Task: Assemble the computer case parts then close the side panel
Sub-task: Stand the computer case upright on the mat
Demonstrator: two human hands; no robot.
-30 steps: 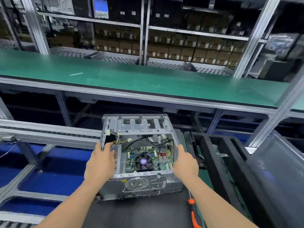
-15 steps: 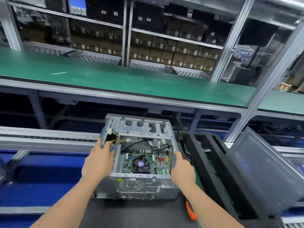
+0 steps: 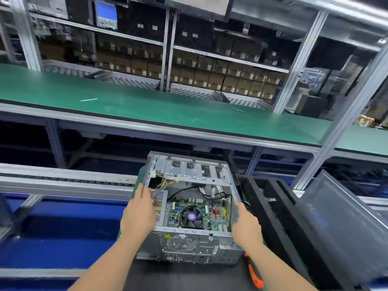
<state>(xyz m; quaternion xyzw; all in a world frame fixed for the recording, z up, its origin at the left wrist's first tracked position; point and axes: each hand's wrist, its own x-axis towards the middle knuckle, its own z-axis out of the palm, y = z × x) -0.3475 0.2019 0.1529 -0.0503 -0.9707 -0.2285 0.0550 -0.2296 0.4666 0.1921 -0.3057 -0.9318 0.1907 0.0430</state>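
- Left hand (image 3: pixel 139 215): fingers flat on the left wall of the open silver metal computer case (image 3: pixel 189 245), whose long axis runs away from the person.
- Right hand (image 3: pixel 245 225): fingers loose, empty, just beside the right wall.
- Grey flat side panel (image 3: pixel 340 227): leaning well to the right; right hand nearer.

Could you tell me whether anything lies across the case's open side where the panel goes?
Only the left hand, resting on the left rim of the computer case; the right hand is beside it.
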